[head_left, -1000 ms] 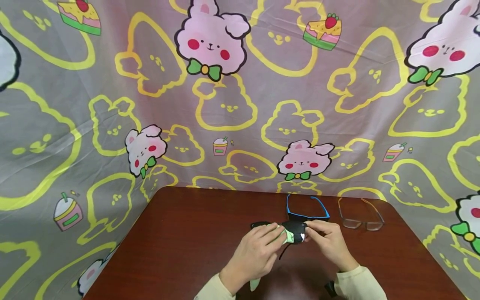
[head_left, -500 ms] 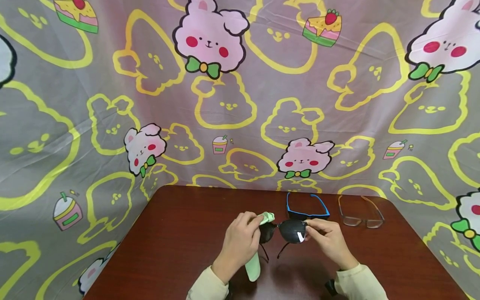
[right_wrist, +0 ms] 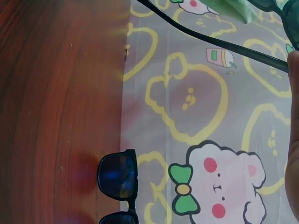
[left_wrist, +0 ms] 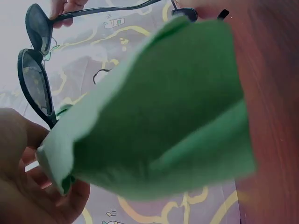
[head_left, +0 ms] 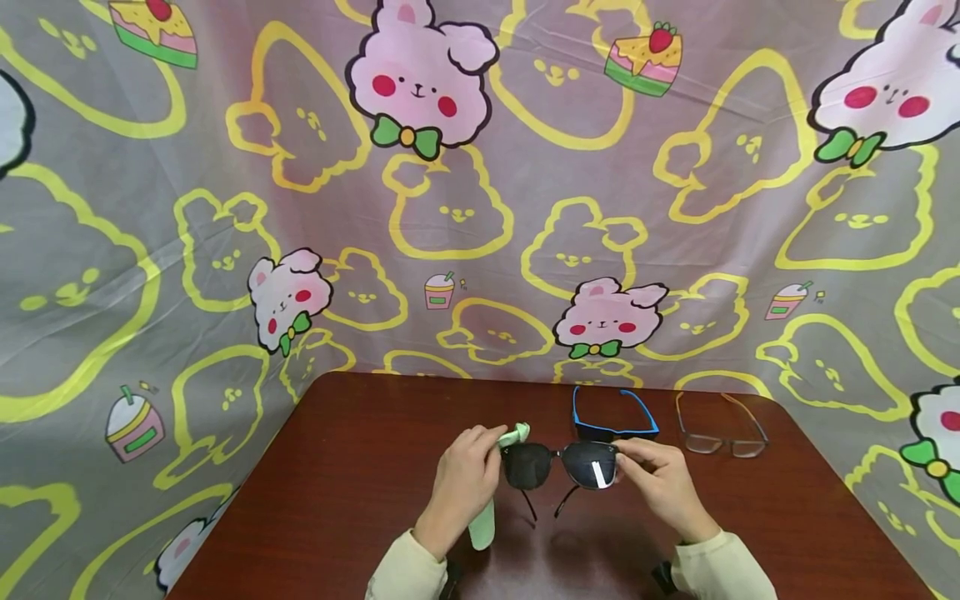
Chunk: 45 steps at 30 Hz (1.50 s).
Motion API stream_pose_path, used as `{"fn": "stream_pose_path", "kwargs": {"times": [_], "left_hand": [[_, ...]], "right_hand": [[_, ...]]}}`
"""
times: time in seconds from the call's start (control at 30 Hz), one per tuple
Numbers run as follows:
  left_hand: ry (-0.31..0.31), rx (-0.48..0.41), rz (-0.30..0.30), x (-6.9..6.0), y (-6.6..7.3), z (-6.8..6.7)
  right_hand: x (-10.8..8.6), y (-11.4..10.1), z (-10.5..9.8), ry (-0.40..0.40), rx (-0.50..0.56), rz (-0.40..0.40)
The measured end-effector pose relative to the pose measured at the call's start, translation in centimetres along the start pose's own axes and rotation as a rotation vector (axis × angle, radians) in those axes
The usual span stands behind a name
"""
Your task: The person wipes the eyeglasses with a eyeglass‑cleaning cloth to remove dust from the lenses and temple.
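Observation:
Black sunglasses (head_left: 527,467) are held up above the table, dark lenses toward the head camera and temples unfolded. My right hand (head_left: 660,479) pinches their right end by the hinge. A light green cloth (head_left: 482,527) hangs from my left hand (head_left: 467,475), which grips it at the left end of the frame. In the left wrist view the cloth (left_wrist: 163,107) fills the middle, bunched between thumb and fingers next to the sunglasses (left_wrist: 36,84). Whether the left fingers also pinch the frame cannot be told. The right wrist view shows one temple (right_wrist: 219,43) and only an edge of the right hand (right_wrist: 294,140).
Behind the hands, blue-framed sunglasses (head_left: 615,432) lie on the brown table (head_left: 360,483). To their right are clear glasses (head_left: 724,445) with orange-brown temples. A patterned curtain (head_left: 480,208) stands along the table's back and sides.
My left hand has moved left with the cloth, off the front of the sunglasses, so both lenses are now uncovered. The right hand keeps its hold in nearly the same place.

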State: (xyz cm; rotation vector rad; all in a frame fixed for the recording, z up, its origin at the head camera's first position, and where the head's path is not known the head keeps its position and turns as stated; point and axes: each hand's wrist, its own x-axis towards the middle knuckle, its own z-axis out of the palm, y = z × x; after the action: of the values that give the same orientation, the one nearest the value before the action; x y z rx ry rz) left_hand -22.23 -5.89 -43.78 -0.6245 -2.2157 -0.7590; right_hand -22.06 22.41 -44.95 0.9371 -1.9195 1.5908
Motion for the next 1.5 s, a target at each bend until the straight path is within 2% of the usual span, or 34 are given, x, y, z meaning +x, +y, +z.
{"fn": "stream_pose_path", "kwargs": {"times": [0.23,0.4,0.53,0.87,1.13,1.27,1.37,1.5], "left_hand": [[-0.004,-0.063,-0.032,-0.2,-0.3,0.1],[0.034,-0.086,0.007,-0.2,-0.4,0.1],[0.041,-0.1,0.02,-0.3,-0.5,0.0],[-0.078,-0.129,0.017,-0.5,-0.4,-0.3],[-0.022,-0.118,0.126,-0.5,-0.7,-0.4],[0.005,-0.106,0.171,-0.4,-1.0,-0.5],[0.03,-0.099,0.201,-0.4,-1.2,-0.6],[0.055,-0.097,0.232,-0.3,-1.5,-0.6]], "right_hand": [[-0.1,0.0,-0.1,0.044,0.02,-0.002],[-0.2,-0.2,-0.2,0.058,0.004,0.004],[-0.3,-0.2,-0.2,0.064,0.0,0.0],[-0.3,-0.4,0.0,0.106,-0.055,0.027],[-0.2,-0.2,0.0,0.082,0.038,0.005],[-0.1,-0.3,-0.2,0.046,-0.025,0.027],[0.2,-1.4,-0.1,0.014,-0.098,0.06],[0.2,-1.4,-0.1,0.001,-0.114,0.078]]}}
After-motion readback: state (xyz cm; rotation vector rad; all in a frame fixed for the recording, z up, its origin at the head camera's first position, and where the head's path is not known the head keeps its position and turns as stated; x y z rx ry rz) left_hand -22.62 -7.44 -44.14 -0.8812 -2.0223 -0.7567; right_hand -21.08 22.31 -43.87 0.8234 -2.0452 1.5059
